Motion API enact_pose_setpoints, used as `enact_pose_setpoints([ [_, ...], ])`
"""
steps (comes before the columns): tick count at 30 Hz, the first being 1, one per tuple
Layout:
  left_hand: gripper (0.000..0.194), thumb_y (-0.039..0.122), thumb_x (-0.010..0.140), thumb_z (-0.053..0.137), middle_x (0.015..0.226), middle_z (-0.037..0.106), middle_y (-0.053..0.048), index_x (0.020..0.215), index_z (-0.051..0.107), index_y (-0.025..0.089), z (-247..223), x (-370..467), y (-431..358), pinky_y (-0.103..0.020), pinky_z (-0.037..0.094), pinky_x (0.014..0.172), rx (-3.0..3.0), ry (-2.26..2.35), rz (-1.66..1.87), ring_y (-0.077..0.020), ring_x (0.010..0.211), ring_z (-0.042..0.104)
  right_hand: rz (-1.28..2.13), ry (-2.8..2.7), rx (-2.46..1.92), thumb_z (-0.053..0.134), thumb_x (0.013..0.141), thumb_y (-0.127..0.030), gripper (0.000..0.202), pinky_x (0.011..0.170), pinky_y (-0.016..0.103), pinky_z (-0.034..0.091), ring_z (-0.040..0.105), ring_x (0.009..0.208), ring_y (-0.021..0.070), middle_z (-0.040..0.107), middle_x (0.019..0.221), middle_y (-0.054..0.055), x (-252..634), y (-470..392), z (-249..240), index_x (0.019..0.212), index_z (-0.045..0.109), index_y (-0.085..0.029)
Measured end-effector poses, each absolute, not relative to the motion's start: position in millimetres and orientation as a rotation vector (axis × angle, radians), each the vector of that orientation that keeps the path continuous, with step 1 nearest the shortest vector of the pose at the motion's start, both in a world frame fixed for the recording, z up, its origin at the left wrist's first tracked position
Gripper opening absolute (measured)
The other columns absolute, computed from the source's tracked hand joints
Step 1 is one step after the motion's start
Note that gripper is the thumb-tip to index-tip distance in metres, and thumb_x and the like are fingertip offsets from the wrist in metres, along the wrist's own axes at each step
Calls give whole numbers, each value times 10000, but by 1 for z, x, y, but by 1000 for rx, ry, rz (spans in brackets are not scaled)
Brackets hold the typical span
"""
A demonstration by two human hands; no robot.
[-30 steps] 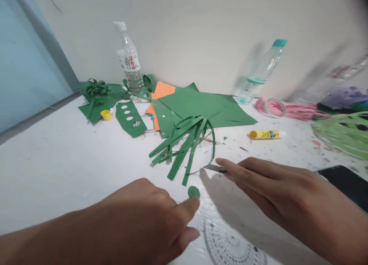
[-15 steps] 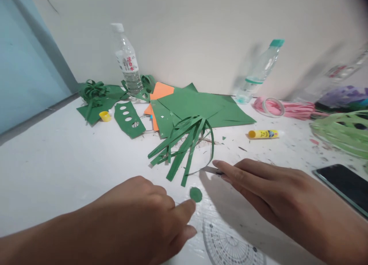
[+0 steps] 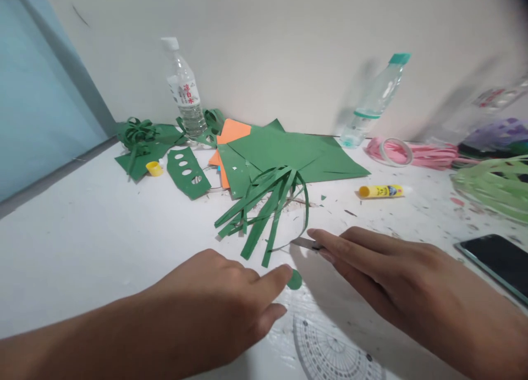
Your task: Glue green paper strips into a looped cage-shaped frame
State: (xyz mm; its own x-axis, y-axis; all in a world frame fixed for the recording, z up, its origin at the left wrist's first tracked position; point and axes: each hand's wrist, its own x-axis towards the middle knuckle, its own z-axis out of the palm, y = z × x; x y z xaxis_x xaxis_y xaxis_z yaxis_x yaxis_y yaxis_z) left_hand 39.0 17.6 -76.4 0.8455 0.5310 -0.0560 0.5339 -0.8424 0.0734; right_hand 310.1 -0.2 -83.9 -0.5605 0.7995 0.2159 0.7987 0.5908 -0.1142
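Note:
My left hand [image 3: 231,303] is over the white table, its index finger stretched out and its thumb apart from it. The index fingertip overlaps the left edge of a small green paper circle [image 3: 295,280]; the other fingers are curled and partly hidden. My right hand [image 3: 379,270] is closed around a craft knife [image 3: 304,242]. Only the knife's thin grey blade and a dark bit show past the fingers, pointing left. Beyond the blade tip lies a bunch of curling green paper strips [image 3: 264,220]. A clear protractor [image 3: 330,350] is on the table between my hands, nearer to me.
Green paper sheets [image 3: 301,149] and orange paper [image 3: 235,130] lie by the wall. A water bottle [image 3: 192,113] and a green-capped bottle [image 3: 371,108] stand behind. A yellow glue stick [image 3: 380,191], a phone [image 3: 497,262] and a tape roll [image 3: 383,152] are to the right.
My left hand has moved slightly right and up, and the green circle has shifted right with its finger. My right hand keeps the knife in nearly the same place.

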Motion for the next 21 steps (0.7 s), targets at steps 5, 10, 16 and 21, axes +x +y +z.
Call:
enact_pose_setpoints([
  [5, 313, 322, 996, 637, 737, 782, 30, 1272, 646, 175, -76, 41, 14, -360, 541, 474, 2962, 843, -71, -242, 583, 767, 142, -2498, -1399, 529, 1048, -332, 386, 638, 360, 636, 773, 755, 227, 739, 1130, 81, 302, 1, -87, 1427, 557, -267],
  [10, 353, 330, 975, 683, 702, 761, 31, 1264, 646, 131, -78, 41, 9, -364, 519, 431, 3085, 783, 29, -225, 510, 728, -38, -2467, -1435, 768, 875, -345, 543, 586, 372, 605, 749, 710, 251, 705, 1001, 51, 292, -4, -92, 1358, 552, -223],
  [16, 333, 359, 977, 680, 663, 743, 36, 1226, 663, 139, -77, 43, 7, -365, 501, 431, 3115, 779, 27, -225, 496, 710, -90, -2497, -1459, 812, 852, -331, 550, 566, 344, 571, 731, 687, 232, 691, 956, 23, 288, -3, -93, 1325, 557, -217],
  [21, 205, 385, 999, 649, 628, 712, 40, 1090, 697, 208, -70, 42, 5, -353, 439, 419, 3154, 781, -75, -217, 469, 675, -74, -2497, -1491, 803, 876, -330, 513, 585, 346, 579, 741, 728, 237, 702, 1002, 44, 288, 1, -94, 1317, 565, -221],
])
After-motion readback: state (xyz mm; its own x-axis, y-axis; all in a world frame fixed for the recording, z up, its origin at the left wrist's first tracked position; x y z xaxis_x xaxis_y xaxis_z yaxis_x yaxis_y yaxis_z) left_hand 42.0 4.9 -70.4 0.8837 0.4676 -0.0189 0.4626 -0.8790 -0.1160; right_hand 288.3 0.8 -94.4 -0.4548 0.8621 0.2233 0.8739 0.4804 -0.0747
